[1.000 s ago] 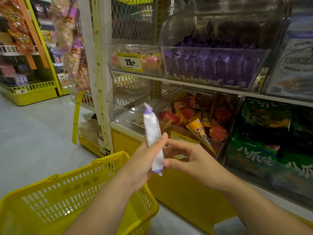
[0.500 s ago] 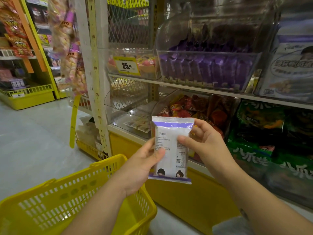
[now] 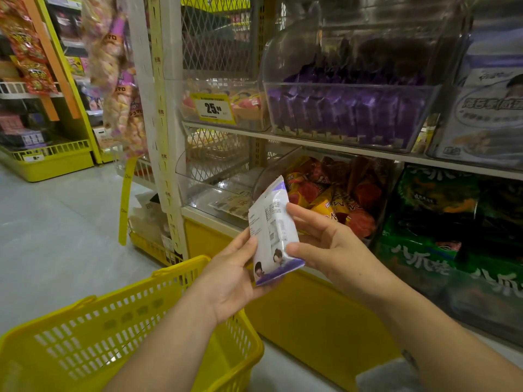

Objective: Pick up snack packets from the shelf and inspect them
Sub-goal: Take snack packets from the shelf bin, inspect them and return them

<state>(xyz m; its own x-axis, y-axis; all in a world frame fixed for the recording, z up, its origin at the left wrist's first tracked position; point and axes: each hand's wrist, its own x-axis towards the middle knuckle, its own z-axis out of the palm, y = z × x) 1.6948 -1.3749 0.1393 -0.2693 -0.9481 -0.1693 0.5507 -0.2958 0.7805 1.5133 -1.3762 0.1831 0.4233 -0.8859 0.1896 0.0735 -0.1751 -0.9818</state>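
Leftmost, hanging bags of pale snacks (image 3: 113, 66) are seen on a strip. Lower down, a yellow perforated plastic shopping basket (image 3: 85, 343) is seen beneath the left forearm; how it is carried cannot be told. The left hand (image 3: 229, 278) is closed in a grip on the lower left of a white snack packet with purple ends (image 3: 271, 230), the thumb laid along its left edge. The packet is held tilted in front of the lower shelf (image 3: 209, 219), with its printed back turned toward the camera. The right hand (image 3: 325, 247) is likewise grasping the packet, which is pinched between thumb at the lower right edge and forefinger at the upper right. Behind, a yellow price tag (image 3: 212, 108) is fixed to a clear bin. A clear plastic bin of purple packets (image 3: 339, 114) is set on the upper shelf (image 3: 311, 142). Red-and-orange packets (image 3: 339, 199) and green packets (image 3: 438, 205) are stocked below.
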